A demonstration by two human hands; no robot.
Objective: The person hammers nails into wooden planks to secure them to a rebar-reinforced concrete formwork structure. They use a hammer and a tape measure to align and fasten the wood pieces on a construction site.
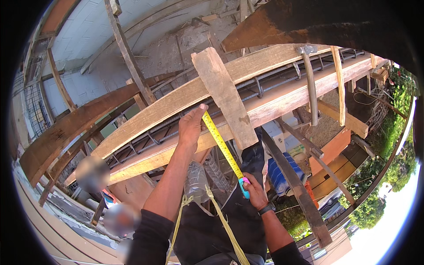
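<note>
A tape measure (222,145) with a yellow blade and a blue and pink case stretches between my hands. My left hand (191,124) pinches the blade's free end at the near edge of a long wooden formwork beam. Lower and to the right, my right hand (255,192) grips the case. Steel reinforcing bars (259,88) run along the trough between the beam's far side board (163,104) and near side board (282,108). Just right of my left hand, a short wooden plank (224,95) lies across both boards. A hammer (310,84) hangs by its head over the far board.
Slanting timbers (296,185) drop away below the beam on the right. A dark, rusty plate (304,26) juts in at the top right. A clear plastic bottle (195,179) hangs on yellow cords before me. Blurred people (121,218) are at the lower left.
</note>
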